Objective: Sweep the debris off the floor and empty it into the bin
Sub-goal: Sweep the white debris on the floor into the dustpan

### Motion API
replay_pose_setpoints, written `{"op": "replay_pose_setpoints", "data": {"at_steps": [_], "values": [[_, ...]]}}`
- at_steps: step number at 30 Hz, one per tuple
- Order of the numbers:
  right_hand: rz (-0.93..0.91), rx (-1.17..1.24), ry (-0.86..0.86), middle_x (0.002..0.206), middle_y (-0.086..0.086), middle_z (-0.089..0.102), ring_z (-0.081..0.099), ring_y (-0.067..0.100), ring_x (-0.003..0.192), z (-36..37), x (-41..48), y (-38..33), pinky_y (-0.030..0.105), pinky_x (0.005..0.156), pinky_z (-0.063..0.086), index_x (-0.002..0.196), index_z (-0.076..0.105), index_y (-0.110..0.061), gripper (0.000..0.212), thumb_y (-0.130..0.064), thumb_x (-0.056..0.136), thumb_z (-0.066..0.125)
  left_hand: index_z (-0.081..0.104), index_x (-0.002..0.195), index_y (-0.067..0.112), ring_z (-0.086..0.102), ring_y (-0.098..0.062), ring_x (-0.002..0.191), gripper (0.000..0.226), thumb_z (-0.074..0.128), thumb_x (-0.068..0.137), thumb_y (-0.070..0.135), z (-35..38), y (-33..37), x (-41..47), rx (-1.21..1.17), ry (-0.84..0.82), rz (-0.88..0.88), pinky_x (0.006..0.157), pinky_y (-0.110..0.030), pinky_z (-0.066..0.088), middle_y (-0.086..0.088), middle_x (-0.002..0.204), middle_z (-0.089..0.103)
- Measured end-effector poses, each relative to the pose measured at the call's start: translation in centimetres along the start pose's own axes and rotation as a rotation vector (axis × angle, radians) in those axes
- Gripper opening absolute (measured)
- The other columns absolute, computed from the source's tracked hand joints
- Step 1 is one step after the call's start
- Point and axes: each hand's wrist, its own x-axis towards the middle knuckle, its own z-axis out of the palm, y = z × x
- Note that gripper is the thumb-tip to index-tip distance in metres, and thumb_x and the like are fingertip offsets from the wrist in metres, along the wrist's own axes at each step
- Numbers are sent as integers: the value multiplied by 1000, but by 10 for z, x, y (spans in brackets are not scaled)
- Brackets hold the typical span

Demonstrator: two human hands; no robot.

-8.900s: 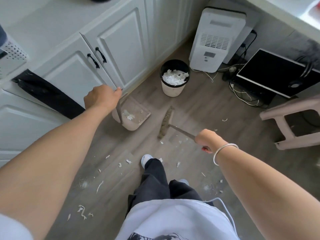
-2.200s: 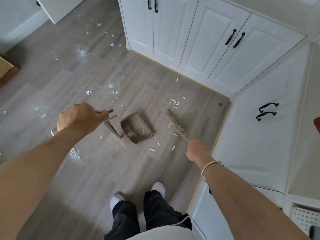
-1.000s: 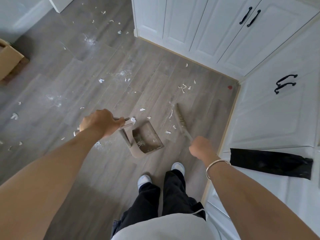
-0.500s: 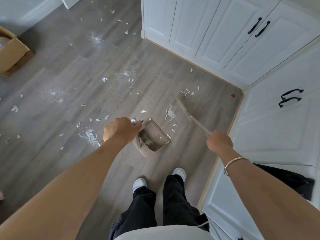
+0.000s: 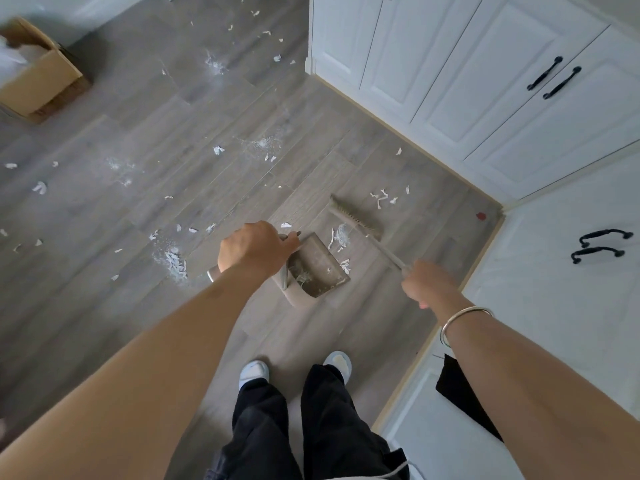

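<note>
Grey wood floor (image 5: 173, 140) carries white scraps and powder smears across most of the view, and no bin is in sight. Main risk: sweeping only this corner leaves the far litter behind. White cabinets (image 5: 433, 57) close the corner to the right, so a wide stroke could knock the stick against a door. Cardboard box (image 5: 38, 74) sits far left, well apart. Dustpan (image 5: 318, 268) rests on the floor with its mouth toward the brush and a few shreds already inside; if its lip lifts, powder slides under it, and a tilt while carrying would spill the load. Broom (image 5: 356, 220) head is down just beyond the pan. A fast flick would likely scatter the light bits past the pan. Left hand (image 5: 252, 251), arm stretched forward, is curled round the pan's upright handle, knuckles up. Right hand (image 5: 429, 282), slightly blurred, is fisted round the broom stick, with a bracelet (image 5: 464, 322) on the wrist. Small debris pile (image 5: 341, 237) lies between brush and pan, and a few loose curls (image 5: 382, 199) lie behind the bristles.
</note>
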Motion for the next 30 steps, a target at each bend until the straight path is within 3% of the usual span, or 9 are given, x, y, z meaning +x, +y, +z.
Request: {"op": "replay_pose_setpoints", "data": {"at_steps": [6,10,14,15,19,23,25,27,30], "values": [[64,85,-64,117,12,66,70,25,94,-4,13,21,36,87,58,133,54,-7,39,-18,97,46,48,58,14,55,-23,59,53,47,91,55,-1,20,2,-21,-16,4,61,-30,44,-1,60,52],[104,201,-93,76,6,60,73,22,81,-9,16,26,38,85,58,138,45,-7,43,-25,99,45,46,54,12,48,-18,48,53,50,91,51,-16,20,2,-28,-5,-14,52,-26,37,-1,56,49],[80,247,-73,125,10,58,60,28,115,-5,17,20,40,99,50,144,42,-10,51,-36,100,39,44,54,11,46,-18,47,53,50,90,50,-15,13,-4,39,-11,-29,51,-25,36,-1,55,48],[82,249,-71,124,12,59,60,29,114,-2,17,20,39,100,49,143,44,-10,47,-30,101,38,45,54,11,47,-18,47,53,50,90,49,-13,11,-5,54,-12,-35,51,-26,36,-1,55,48],[139,327,-169,72,12,55,65,25,70,15,18,22,32,74,57,143,41,-7,42,-13,101,37,47,55,11,49,-21,48,52,50,89,50,-8,-2,-6,47,-30,-71,50,-24,38,-2,54,49],[113,349,-258,64,11,50,47,18,48,19,19,19,22,44,38,122,56,-3,31,-17,100,39,49,55,10,52,-23,52,52,50,88,51,-5,-10,-8,28,-19,-96,53,-26,39,-4,58,52],[134,324,-341,60,9,43,35,14,38,19,19,18,18,35,29,124,56,-4,33,-17,100,38,48,55,10,51,-22,51,54,49,89,52,-3,-15,-12,29,-10,-91,53,-27,38,-4,57,51],[122,283,-411,62,9,47,35,13,40,23,13,15,21,40,35,128,56,-6,37,-20,99,38,47,54,10,50,-21,50,56,47,91,52,-1,-18,-15,28,-6,-86,55,-28,40,-4,56,50],[48,229,-500,75,10,55,45,17,59,35,-5,8,27,65,41,133,56,-4,48,-24,93,39,44,51,11,47,-20,49,54,48,90,48,0,-18,-16,1,-5,-83,54,-28,39,-3,55,47]]}}
